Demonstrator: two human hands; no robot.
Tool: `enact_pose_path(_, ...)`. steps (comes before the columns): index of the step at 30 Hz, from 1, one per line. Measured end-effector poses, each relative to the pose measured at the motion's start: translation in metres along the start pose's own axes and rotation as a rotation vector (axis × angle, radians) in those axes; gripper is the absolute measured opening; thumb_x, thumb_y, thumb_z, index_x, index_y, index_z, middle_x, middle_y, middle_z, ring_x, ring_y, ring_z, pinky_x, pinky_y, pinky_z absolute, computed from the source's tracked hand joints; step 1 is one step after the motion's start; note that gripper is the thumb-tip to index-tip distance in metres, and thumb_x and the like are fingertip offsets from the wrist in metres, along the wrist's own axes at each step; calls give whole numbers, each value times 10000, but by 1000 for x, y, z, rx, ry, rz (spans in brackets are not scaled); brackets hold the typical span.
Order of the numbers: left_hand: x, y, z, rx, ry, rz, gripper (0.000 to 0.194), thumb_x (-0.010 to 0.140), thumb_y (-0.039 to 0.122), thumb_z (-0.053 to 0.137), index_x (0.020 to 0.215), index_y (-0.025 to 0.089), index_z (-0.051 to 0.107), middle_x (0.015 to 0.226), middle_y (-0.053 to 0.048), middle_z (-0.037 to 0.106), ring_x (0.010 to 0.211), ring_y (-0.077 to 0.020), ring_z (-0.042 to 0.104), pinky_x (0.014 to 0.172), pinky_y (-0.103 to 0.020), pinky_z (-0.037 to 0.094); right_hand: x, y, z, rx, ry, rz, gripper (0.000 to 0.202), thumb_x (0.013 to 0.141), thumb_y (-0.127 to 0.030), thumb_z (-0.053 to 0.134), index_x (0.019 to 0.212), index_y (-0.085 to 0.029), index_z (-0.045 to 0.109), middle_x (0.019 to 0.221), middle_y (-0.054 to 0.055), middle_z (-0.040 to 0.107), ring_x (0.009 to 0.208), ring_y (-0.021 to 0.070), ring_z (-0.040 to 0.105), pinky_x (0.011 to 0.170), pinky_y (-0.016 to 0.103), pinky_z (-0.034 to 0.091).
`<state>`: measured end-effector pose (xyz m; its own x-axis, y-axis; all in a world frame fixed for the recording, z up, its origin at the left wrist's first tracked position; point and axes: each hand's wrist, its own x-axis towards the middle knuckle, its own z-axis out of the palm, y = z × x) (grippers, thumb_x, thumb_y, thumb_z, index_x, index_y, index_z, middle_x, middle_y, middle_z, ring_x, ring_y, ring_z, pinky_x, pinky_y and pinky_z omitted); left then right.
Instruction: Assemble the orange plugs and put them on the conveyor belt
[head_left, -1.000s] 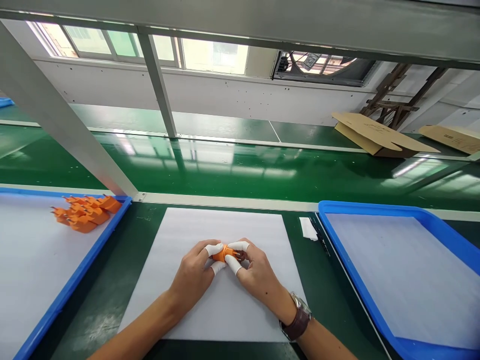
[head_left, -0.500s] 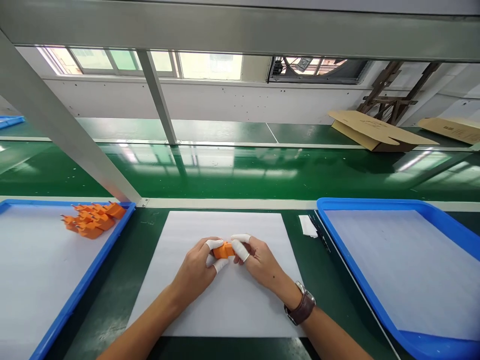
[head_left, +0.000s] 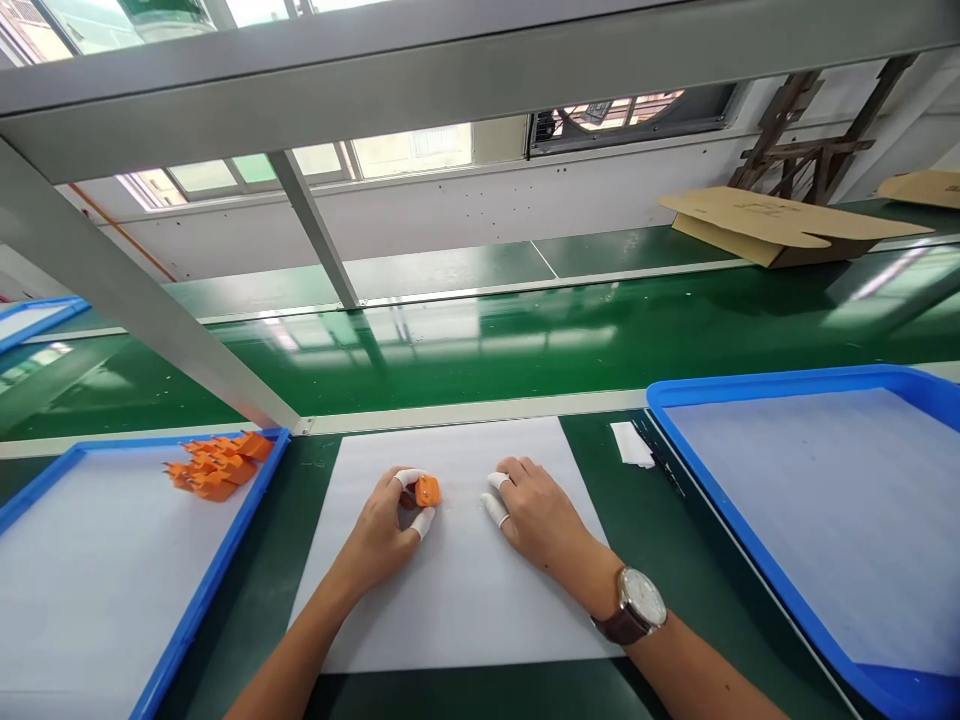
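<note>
My left hand [head_left: 384, 525] grips a small orange plastic part [head_left: 427, 491] between its thumb and fingers, above the white paper sheet [head_left: 457, 610]. White finger cots cover the tips of the thumb and a finger. Apart from it, to the right, my right hand [head_left: 541, 512] is palm down over the same sheet. Its thumb and forefinger, also in white cots, are a little apart with nothing seen between them; the other fingers are bent and partly hidden. Several similar orange parts [head_left: 219, 468] stand grouped in the blue-rimmed tray [head_left: 202, 600] on the left.
On the right lies a second blue-rimmed tray [head_left: 739, 530] lined with white. Beside it are a small white paper piece [head_left: 631, 445] and a black pen-like tool [head_left: 664, 462]. A metal post [head_left: 172, 300] slants down at the left. Cardboard [head_left: 780, 222] lies at the back right.
My right hand has let go of the orange part and moved right. The left hand keeps the part, now turned end-on towards me. The camera view has tilted.
</note>
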<state>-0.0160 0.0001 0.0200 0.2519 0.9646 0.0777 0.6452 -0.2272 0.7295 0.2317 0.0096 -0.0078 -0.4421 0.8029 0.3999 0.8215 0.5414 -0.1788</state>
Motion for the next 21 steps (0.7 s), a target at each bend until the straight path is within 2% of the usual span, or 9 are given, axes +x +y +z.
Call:
enact_pose_path(7,-2,5,13,-82,18,26,254,850,215,666,1099,227,617,1089,-58,614,893,-166,597,846,-344,518,-5,-6,3,-136,48,28,198,923,-153,552,737,-172,617,834,101,604,757,240,524,687,375,402)
enact_pose_path(11,-8,15,14,-125,68,50,241,835,253,699,1070,222,653,1039,-51,633,842,-160,588,790,-321,526,-10,-18,9,-91,101,-54,164,955,-220,540,895,-148,674,983,145,644,931,291,562,794,407,434)
enact_pose_path(13,-11,18,8,-101,159,56,266,824,280,716,1079,228,663,1058,-49,640,822,-155,572,768,-316,522,-12,-22,11,-81,107,-87,194,956,-277,554,993,-136,682,1083,166,647,1020,318,560,856,431,444)
enact_pose_path(15,-15,18,-5,-61,291,35,285,818,310,723,1087,232,673,1060,-48,640,787,-148,554,740,-311,512,-14,-24,12,-94,108,-101,241,955,-318,556,1039,-131,682,1139,178,644,1061,332,557,889,449,451)
enact_pose_path(17,-20,14,-26,-32,428,-5,302,817,340,723,1097,231,683,1024,-45,638,757,-144,547,714,-304,504,-15,-23,11,-105,104,-102,236,953,-320,554,1017,-139,692,1145,175,650,1060,330,565,886,448,464)
enact_pose_path(19,-26,4,-57,-31,579,-65,349,806,366,732,1122,226,681,983,-42,646,758,-149,570,724,-304,510,-15,-22,11,-108,97,-94,221,950,-307,553,988,-149,703,1137,164,660,1042,320,578,869,438,478)
enact_pose_path(21,-34,-13,-97,-58,751,-144,403,781,379,750,1139,216,666,984,-45,668,811,-167,620,774,-317,530,-16,-21,12,-111,92,-91,219,951,-282,545,992,-148,714,1145,160,666,1038,316,584,864,436,488)
